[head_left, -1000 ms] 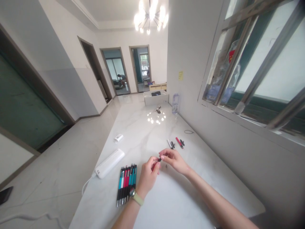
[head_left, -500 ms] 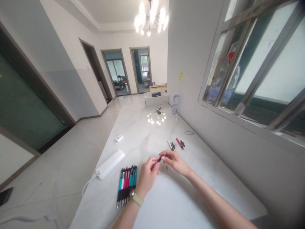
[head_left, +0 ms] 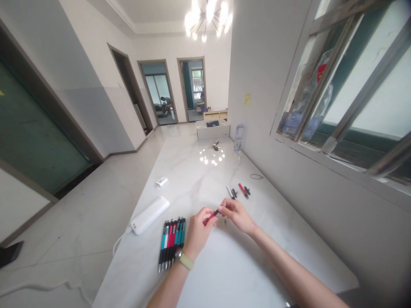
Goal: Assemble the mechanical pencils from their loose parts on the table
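Between my two hands is a red-and-black pen [head_left: 215, 213], held slanted above the white table. Its red part sits in the closed fingers of my left hand [head_left: 197, 231]. My right hand [head_left: 237, 217] pinches the black end with thumb and fingertips. A tiny metallic piece [head_left: 225, 221] lies on the table just below my right hand. Left of my left wrist, several click pens [head_left: 171, 244] in teal, white and red with black grips lie side by side. Beyond my right hand are a white pen barrel [head_left: 229, 191], a red pen part [head_left: 243, 190] and black pieces [head_left: 247, 191].
A white power strip [head_left: 150, 215] with a cable and a white adapter [head_left: 162, 182] lie along the table's left edge. Farther back are keys [head_left: 216, 146], a white box [head_left: 212, 133], a bottle [head_left: 239, 138] and a dark loop [head_left: 256, 176]. A barred window and wall border the right side.
My right hand has shifted slightly along the pen to its black end, so more of the red and black parts shows between my hands. The view has tilted a little.
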The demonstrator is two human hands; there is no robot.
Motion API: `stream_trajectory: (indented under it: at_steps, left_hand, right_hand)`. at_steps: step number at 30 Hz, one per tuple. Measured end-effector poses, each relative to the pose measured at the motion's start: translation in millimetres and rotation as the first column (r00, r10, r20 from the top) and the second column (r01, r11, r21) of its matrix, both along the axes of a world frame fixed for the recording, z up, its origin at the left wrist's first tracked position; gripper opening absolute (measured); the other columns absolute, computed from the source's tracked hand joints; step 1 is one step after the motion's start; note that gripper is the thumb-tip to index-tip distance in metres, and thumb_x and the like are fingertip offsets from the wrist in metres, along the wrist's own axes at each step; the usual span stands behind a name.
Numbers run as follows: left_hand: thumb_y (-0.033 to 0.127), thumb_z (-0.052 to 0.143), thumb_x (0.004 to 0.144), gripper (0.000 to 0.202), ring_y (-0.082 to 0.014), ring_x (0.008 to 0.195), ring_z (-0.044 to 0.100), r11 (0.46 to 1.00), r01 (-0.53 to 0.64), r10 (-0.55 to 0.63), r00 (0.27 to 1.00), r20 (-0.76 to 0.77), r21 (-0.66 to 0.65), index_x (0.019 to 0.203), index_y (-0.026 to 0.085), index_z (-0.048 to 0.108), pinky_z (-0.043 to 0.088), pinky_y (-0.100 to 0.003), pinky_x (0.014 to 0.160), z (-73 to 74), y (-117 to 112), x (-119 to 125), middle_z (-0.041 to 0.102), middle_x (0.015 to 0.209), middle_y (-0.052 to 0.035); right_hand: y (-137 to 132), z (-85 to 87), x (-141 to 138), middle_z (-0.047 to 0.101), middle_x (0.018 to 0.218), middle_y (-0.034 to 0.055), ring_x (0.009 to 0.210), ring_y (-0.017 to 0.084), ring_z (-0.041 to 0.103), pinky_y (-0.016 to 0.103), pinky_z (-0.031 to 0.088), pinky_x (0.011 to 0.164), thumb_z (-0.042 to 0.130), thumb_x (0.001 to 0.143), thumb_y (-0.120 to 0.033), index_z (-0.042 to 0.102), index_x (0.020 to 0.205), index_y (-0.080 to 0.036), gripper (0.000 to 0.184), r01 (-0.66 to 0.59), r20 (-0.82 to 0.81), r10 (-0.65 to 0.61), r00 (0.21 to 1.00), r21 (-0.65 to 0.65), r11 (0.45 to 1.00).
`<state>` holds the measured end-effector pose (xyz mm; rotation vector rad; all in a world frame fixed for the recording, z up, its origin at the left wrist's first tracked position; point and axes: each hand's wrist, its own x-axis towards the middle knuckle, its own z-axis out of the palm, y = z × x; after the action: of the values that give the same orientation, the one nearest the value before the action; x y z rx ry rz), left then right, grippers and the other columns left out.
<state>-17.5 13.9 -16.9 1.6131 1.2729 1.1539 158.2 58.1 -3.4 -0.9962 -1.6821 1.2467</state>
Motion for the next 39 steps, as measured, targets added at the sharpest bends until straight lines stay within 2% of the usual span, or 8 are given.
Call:
stream_trajectory:
  at_steps: [5, 9, 11, 13, 17, 23, 33, 39]
  left_hand:
    - [0.033, 0.060, 0.087, 0.014, -0.0190, 0.071, 0.067, 0.995, -0.057, 0.069, 0.988, -0.142, 0.085, 0.095, 0.023, 0.064, 0.049, -0.028, 0.066, 1.2, 3.9, -9.1, 0.073, 0.082, -0.0032]
    - [0.034, 0.073, 0.076, 0.018, -0.0235, 0.080, 0.065, 0.939, -0.201, 0.286, 0.905, -0.314, 0.278, 0.088, 0.024, 0.067, 0.048, -0.037, 0.080, 8.6, 10.7, -25.0, 0.070, 0.082, -0.0050]
    - [0.034, 0.077, 0.072, 0.021, -0.0249, 0.084, 0.063, 0.907, -0.242, 0.358, 0.874, -0.328, 0.345, 0.086, 0.023, 0.067, 0.046, -0.041, 0.085, 10.9, 14.5, -33.5, 0.070, 0.083, -0.0049]
    - [0.033, 0.076, 0.072, 0.020, -0.0245, 0.086, 0.063, 0.905, -0.252, 0.351, 0.896, -0.271, 0.342, 0.087, 0.023, 0.067, 0.047, -0.040, 0.084, 11.0, 17.9, -40.4, 0.069, 0.084, -0.0048]
    - [0.031, 0.071, 0.077, 0.020, -0.0194, 0.079, 0.065, 0.950, -0.266, 0.267, 0.964, 0.015, 0.165, 0.092, 0.020, 0.064, 0.051, -0.033, 0.076, 5.4, 22.7, -44.3, 0.068, 0.088, -0.0050]
    - [0.027, 0.074, 0.075, 0.045, -0.0162, 0.086, 0.067, 0.945, -0.326, 0.289, 0.848, 0.443, 0.007, 0.113, 0.020, 0.051, 0.053, -0.030, 0.079, 3.7, 24.3, -34.0, 0.065, 0.099, -0.0066]
    - [0.036, 0.069, 0.080, 0.047, -0.0180, 0.080, 0.069, 0.923, -0.379, 0.359, 0.786, 0.504, -0.065, 0.116, 0.023, 0.043, 0.060, -0.035, 0.071, 16.5, 15.7, -27.7, 0.061, 0.083, 0.0003]
    - [0.034, 0.070, 0.079, 0.047, -0.0205, 0.083, 0.071, 0.939, -0.338, 0.321, 0.781, 0.535, -0.070, 0.114, 0.023, 0.042, 0.059, -0.038, 0.074, 13.5, 15.6, -24.6, 0.063, 0.082, -0.0003]
  right_hand:
    - [-2.2, 3.7, 1.8, 0.055, 0.065, -0.0016, 0.057, 0.011, 0.044, 0.023, 0.032, 0.053, 0.057, 0.090, -0.045, 0.060, 0.077, -0.016, 0.032, -0.027, 0.097, 0.019, 0.995, 0.079, 0.996]
    - [-3.0, 4.0, 1.9, 0.061, 0.071, -0.0001, 0.060, 0.012, 0.050, 0.024, 0.037, 0.057, 0.055, 0.091, -0.042, 0.064, 0.084, -0.017, 0.027, -0.024, 0.215, -0.007, 0.977, 0.141, 0.990]
    - [-2.4, 2.4, 1.7, 0.063, 0.072, 0.0004, 0.060, 0.013, 0.051, 0.025, 0.039, 0.058, 0.055, 0.092, -0.040, 0.065, 0.087, -0.018, 0.025, -0.013, 0.268, -0.035, 0.963, 0.174, 0.985]
    - [-1.6, 0.9, 1.5, 0.065, 0.074, 0.0011, 0.061, 0.013, 0.053, 0.025, 0.040, 0.059, 0.054, 0.092, -0.038, 0.065, 0.091, -0.018, 0.023, -0.009, 0.315, -0.059, 0.947, 0.209, 0.978]
    - [-0.8, 0.1, 1.2, 0.068, 0.078, 0.0019, 0.064, 0.015, 0.057, 0.026, 0.041, 0.062, 0.053, 0.093, -0.036, 0.065, 0.093, -0.019, 0.021, -0.008, 0.358, -0.093, 0.929, 0.270, 0.963]
    - [-4.5, -0.9, -2.7, 0.067, 0.077, 0.0012, 0.064, 0.014, 0.056, 0.026, 0.041, 0.062, 0.051, 0.094, -0.037, 0.064, 0.090, -0.019, 0.022, -0.028, 0.366, -0.080, 0.927, 0.280, 0.959]
    - [-11.0, -6.4, -13.9, 0.064, 0.077, 0.0018, 0.065, 0.015, 0.055, 0.026, 0.040, 0.062, 0.055, 0.091, -0.043, 0.060, 0.089, -0.019, 0.025, -0.071, 0.393, -0.044, 0.918, 0.273, 0.959]
    - [-14.2, -0.7, -14.3, 0.059, 0.071, 0.0012, 0.063, 0.015, 0.049, 0.027, 0.036, 0.062, 0.043, 0.097, -0.042, 0.058, 0.083, -0.019, 0.032, -0.064, 0.399, -0.065, 0.915, 0.302, 0.951]
